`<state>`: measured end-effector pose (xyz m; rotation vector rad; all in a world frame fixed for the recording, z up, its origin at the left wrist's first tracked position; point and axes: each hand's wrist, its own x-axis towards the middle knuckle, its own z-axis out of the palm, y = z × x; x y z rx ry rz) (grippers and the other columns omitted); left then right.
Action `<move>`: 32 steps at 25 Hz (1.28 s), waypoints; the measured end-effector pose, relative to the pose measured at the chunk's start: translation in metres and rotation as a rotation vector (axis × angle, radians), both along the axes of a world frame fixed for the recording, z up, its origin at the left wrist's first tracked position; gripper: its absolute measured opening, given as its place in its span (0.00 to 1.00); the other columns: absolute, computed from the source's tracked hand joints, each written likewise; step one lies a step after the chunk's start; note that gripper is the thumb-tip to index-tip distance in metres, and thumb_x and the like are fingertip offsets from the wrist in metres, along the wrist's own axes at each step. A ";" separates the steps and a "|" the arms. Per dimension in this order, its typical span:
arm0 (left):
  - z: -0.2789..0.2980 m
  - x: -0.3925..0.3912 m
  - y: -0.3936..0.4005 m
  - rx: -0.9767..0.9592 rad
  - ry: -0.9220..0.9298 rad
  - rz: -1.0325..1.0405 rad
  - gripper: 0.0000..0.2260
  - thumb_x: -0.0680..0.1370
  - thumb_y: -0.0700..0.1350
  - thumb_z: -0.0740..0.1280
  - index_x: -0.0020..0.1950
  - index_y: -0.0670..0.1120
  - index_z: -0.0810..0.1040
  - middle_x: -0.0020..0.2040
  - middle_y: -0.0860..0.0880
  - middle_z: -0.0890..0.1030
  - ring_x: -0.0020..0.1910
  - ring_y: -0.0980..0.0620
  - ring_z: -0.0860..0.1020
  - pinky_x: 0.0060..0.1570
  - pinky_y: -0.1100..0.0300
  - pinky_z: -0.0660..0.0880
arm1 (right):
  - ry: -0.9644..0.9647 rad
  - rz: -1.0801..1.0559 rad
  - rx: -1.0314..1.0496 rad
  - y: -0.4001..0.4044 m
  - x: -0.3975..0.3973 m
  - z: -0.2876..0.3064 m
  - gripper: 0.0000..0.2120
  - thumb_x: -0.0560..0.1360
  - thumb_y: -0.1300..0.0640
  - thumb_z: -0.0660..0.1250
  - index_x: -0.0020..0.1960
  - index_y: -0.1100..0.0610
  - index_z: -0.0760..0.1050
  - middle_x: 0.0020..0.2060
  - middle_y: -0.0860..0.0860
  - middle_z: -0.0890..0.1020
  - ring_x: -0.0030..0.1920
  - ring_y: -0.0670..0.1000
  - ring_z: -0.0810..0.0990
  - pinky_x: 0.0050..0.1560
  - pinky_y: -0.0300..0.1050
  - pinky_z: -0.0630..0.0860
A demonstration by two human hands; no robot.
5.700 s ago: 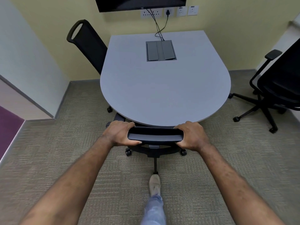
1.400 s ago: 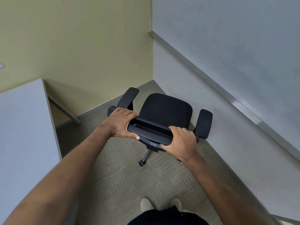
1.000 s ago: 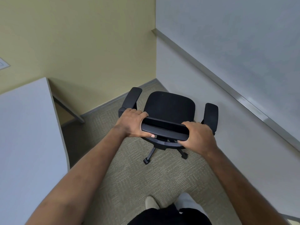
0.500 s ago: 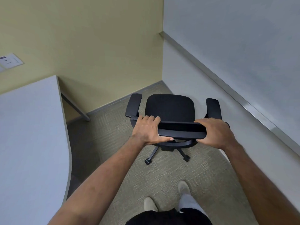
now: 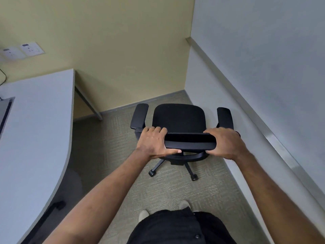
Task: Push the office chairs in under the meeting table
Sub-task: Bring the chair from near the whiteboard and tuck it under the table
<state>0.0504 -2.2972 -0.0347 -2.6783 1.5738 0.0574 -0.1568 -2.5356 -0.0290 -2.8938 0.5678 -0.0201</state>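
A black office chair (image 5: 178, 118) with two armrests stands on the carpet in the room's corner, its seat facing away from me. My left hand (image 5: 153, 142) grips the left end of its backrest top bar, and my right hand (image 5: 226, 144) grips the right end. The grey meeting table (image 5: 33, 131) fills the left side, with a strip of carpet between its curved edge and the chair. The chair sits wholly outside the table.
A pale wall with a metal rail (image 5: 246, 106) runs close along the chair's right side. A yellow wall (image 5: 123, 50) closes the corner behind it. A table leg (image 5: 88, 103) slants down at the far left. The armrest of another chair (image 5: 56, 206) shows under the table edge.
Since the first frame I have left the chair at the table's round end and taken hold of this one. Over the last second the chair has swung to face squarely away.
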 end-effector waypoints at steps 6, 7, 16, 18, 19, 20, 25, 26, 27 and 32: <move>0.000 -0.005 0.003 0.000 -0.019 0.100 0.47 0.66 0.88 0.45 0.58 0.50 0.75 0.52 0.47 0.82 0.51 0.45 0.79 0.60 0.45 0.72 | -0.002 0.111 0.029 -0.018 0.021 -0.002 0.29 0.66 0.35 0.73 0.65 0.42 0.78 0.53 0.41 0.85 0.53 0.49 0.83 0.53 0.48 0.77; 0.000 -0.004 0.005 0.003 -0.023 0.121 0.47 0.66 0.88 0.45 0.58 0.50 0.75 0.52 0.47 0.82 0.51 0.44 0.79 0.60 0.45 0.72 | -0.006 0.133 0.029 -0.019 0.027 -0.002 0.29 0.66 0.35 0.73 0.65 0.42 0.78 0.53 0.41 0.85 0.54 0.49 0.83 0.53 0.49 0.77; 0.001 0.010 0.018 -0.004 -0.015 0.318 0.48 0.67 0.88 0.45 0.60 0.50 0.76 0.54 0.47 0.82 0.52 0.45 0.79 0.60 0.45 0.72 | 0.011 0.302 0.026 -0.033 0.096 0.001 0.33 0.64 0.36 0.74 0.68 0.42 0.77 0.58 0.41 0.85 0.58 0.50 0.82 0.59 0.50 0.75; 0.000 0.015 0.023 -0.017 -0.017 0.360 0.48 0.67 0.87 0.45 0.60 0.50 0.76 0.54 0.47 0.82 0.52 0.45 0.79 0.59 0.45 0.72 | 0.020 0.345 0.015 -0.035 0.114 0.001 0.32 0.64 0.36 0.75 0.68 0.41 0.77 0.58 0.40 0.84 0.58 0.49 0.82 0.58 0.50 0.75; 0.000 0.018 0.026 -0.022 -0.016 0.378 0.48 0.67 0.87 0.45 0.61 0.50 0.76 0.54 0.47 0.82 0.52 0.44 0.79 0.59 0.45 0.72 | 0.022 0.366 0.006 -0.035 0.123 0.002 0.32 0.65 0.36 0.75 0.68 0.41 0.77 0.58 0.40 0.84 0.58 0.49 0.81 0.58 0.50 0.75; -0.001 0.021 0.029 -0.029 -0.014 0.394 0.48 0.68 0.87 0.44 0.61 0.50 0.76 0.55 0.47 0.82 0.52 0.44 0.79 0.59 0.45 0.72 | 0.022 0.385 0.001 -0.035 0.133 0.002 0.32 0.64 0.36 0.75 0.68 0.41 0.76 0.58 0.40 0.84 0.58 0.49 0.82 0.58 0.50 0.76; -0.004 0.052 0.052 -0.069 0.006 0.455 0.47 0.69 0.86 0.47 0.67 0.51 0.76 0.58 0.48 0.83 0.56 0.45 0.80 0.60 0.45 0.72 | 0.034 0.498 0.023 -0.035 0.190 0.003 0.31 0.64 0.36 0.74 0.67 0.40 0.76 0.58 0.39 0.84 0.58 0.49 0.82 0.58 0.51 0.77; -0.006 0.060 0.059 -0.077 0.013 0.463 0.47 0.69 0.86 0.48 0.69 0.52 0.75 0.60 0.49 0.83 0.58 0.45 0.80 0.61 0.45 0.73 | 0.039 0.518 0.023 -0.035 0.202 0.003 0.31 0.64 0.36 0.73 0.66 0.40 0.77 0.57 0.39 0.84 0.58 0.49 0.82 0.58 0.51 0.77; -0.007 0.069 0.065 -0.082 0.020 0.476 0.47 0.69 0.86 0.48 0.71 0.53 0.74 0.62 0.49 0.83 0.59 0.46 0.81 0.62 0.45 0.73 | 0.040 0.538 0.017 -0.034 0.216 0.002 0.30 0.64 0.36 0.72 0.66 0.40 0.77 0.56 0.39 0.84 0.57 0.50 0.82 0.58 0.51 0.77; -0.012 0.102 0.082 -0.095 -0.003 0.547 0.48 0.68 0.87 0.48 0.71 0.53 0.74 0.62 0.50 0.83 0.59 0.46 0.82 0.59 0.45 0.75 | 0.010 0.621 -0.002 -0.029 0.282 0.001 0.27 0.63 0.36 0.70 0.61 0.41 0.79 0.52 0.41 0.85 0.53 0.53 0.84 0.54 0.52 0.77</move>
